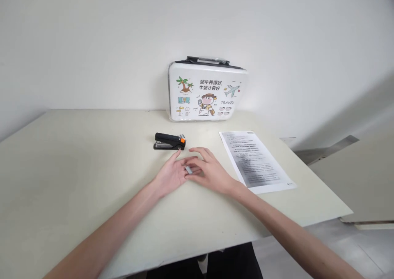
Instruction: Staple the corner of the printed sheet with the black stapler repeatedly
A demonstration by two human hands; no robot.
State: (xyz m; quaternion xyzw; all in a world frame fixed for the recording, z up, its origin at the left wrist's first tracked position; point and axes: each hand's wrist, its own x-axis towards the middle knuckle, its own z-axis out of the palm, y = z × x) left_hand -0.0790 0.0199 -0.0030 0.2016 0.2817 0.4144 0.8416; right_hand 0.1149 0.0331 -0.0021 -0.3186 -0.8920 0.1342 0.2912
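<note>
My left hand (172, 175) is turned palm up above the table, fingers stretched out. A small grey strip of staples (188, 170) rests on its fingers. My right hand (211, 170) reaches over from the right with its fingers curved and apart. Its thumb and a finger are on either side of the strip; whether they touch it I cannot tell. Just beyond my left fingertips lies a black stapler (168, 141) with an orange button. More small grey pieces, seemingly staple strips (182, 136), lie behind its right end, partly hidden.
A printed sheet of paper (258, 160) lies to the right, near my right wrist. A white case (207, 92) with cartoon pictures and a black handle stands against the wall. The pale table (76, 168) ends at a front edge near my legs.
</note>
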